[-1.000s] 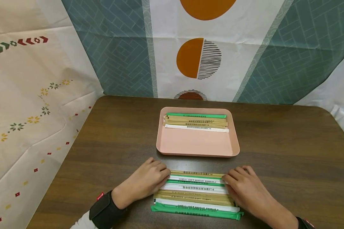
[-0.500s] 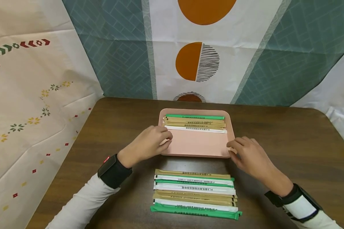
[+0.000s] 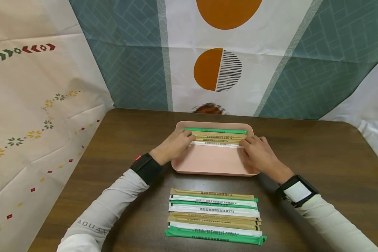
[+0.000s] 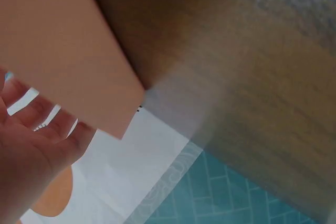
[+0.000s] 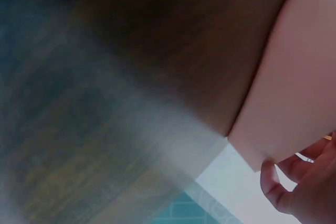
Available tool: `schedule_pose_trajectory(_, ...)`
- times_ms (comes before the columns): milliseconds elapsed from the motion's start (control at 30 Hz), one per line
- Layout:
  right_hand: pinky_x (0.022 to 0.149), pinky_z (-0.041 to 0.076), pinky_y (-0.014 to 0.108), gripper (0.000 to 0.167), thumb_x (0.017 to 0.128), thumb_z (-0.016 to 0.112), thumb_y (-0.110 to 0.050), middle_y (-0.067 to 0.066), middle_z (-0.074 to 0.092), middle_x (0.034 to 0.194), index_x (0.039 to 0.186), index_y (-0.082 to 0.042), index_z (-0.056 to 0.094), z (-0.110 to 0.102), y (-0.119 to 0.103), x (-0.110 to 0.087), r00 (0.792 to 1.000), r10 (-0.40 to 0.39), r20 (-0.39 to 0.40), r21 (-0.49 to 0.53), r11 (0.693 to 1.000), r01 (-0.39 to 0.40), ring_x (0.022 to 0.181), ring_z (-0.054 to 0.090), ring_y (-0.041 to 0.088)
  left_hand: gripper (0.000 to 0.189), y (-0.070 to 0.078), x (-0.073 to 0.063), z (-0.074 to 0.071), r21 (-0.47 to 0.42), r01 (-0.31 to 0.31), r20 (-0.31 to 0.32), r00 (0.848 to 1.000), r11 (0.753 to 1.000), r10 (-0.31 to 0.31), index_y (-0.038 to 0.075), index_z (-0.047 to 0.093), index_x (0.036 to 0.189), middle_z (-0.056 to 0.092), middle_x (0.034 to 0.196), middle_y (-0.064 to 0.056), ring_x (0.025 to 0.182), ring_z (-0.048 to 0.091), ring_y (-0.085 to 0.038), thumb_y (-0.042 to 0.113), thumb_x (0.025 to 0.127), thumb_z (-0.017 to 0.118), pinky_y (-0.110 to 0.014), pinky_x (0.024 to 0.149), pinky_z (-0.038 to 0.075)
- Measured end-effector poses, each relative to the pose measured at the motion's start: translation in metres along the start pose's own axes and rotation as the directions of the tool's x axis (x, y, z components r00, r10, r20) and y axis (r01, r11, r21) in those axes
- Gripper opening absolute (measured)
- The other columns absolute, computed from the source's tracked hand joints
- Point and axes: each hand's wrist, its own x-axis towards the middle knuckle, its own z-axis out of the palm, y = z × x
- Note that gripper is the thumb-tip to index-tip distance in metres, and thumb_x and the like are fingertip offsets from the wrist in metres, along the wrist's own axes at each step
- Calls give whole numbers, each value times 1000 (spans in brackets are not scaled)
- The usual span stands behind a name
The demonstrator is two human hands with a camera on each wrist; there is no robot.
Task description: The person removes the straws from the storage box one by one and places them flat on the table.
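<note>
In the head view a pink tray (image 3: 214, 163) holds a row of long, thin wrapped straws: a green one (image 3: 218, 131) at the back, several tan ones (image 3: 218, 137), and a white one (image 3: 217, 144) in front. My left hand (image 3: 175, 146) reaches over the tray's left side, fingers curled at the left ends of the tan and white straws. At their right ends my right hand (image 3: 259, 152) pinches with curled fingers. Both hands hide the straw ends. In the wrist views the tray's wall (image 4: 89, 77) partly covers the fingers and hides the straws.
A second row of green, white and tan wrapped straws (image 3: 214, 218) lies side by side on the brown table (image 3: 318, 157), nearer the body than the tray. Patterned cloth (image 3: 132, 70) hangs behind the table, and pale printed cloth (image 3: 44, 105) covers the left side.
Both hands have left the front row of straws and moved forward over the tray. They have come inward to the ends of the tray's straws. The front row stays in place.
</note>
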Motion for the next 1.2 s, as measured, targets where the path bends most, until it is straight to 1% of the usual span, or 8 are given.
schedule_pose_trajectory(200,64,38,43,20,80,75,-4,14,64,92,98,-2,67,6,4,3,1000,12,6,-10,1000,-12,81,54,30,16,0,0,8,-26,43,25,999,999,-43,4,65,107,63,101,-13,96,61,-28,2,91,64,-38,90,47)
schedule_pose_trajectory(367,63,37,41,17,80,75,-6,12,62,88,95,-3,68,5,4,5,1000,0,18,-17,1000,0,80,52,29,17,0,1,7,-43,67,56,996,997,-64,5,66,107,64,102,-12,99,62,-27,1,91,63,-41,95,45)
schedule_pose_trajectory(633,65,34,41,16,80,75,-7,9,57,79,85,-5,60,4,5,5,999,-3,40,-8,1000,3,76,49,27,15,1,1,6,-87,66,62,996,994,-61,5,69,101,66,96,-11,89,61,-24,-1,88,67,-37,84,48)
schedule_pose_trajectory(867,77,35,50,18,79,77,-4,7,59,81,86,-5,61,-5,-1,-4,999,16,39,48,999,-17,79,51,27,14,5,-9,-3,-151,67,16,998,986,-66,6,71,100,68,97,-9,84,59,-20,3,86,70,-32,79,48)
schedule_pose_trajectory(967,78,35,51,21,75,80,-1,7,62,83,87,-6,63,-14,-5,-13,1000,6,-7,87,996,-5,80,52,27,14,11,-21,-13,-219,63,-32,997,974,-72,6,70,101,67,97,-8,83,60,-18,4,87,70,-31,78,50)
schedule_pose_trajectory(1100,76,35,49,27,69,83,1,4,63,83,87,-7,65,-24,-12,-31,990,-64,-129,146,986,82,79,54,24,14,23,-43,-21,-311,-6,-129,991,950,-36,6,69,100,66,93,-5,80,60,-16,5,87,70,-31,75,51)
schedule_pose_trajectory(1133,76,35,48,25,71,82,0,4,63,83,87,-7,65,-26,-15,-37,982,-90,-168,159,980,117,79,54,23,14,26,-49,-23,-325,-23,-151,988,945,-28,7,69,100,66,92,-4,80,60,-15,5,87,71,-31,75,51)
schedule_pose_trajectory(1200,74,35,47,10,85,74,-11,3,63,82,87,-7,65,-29,-22,-47,962,-134,-239,166,970,176,77,54,22,14,34,-61,-26,-339,-57,-193,981,939,-10,7,69,99,66,91,-2,80,60,-14,7,85,73,-31,76,50)
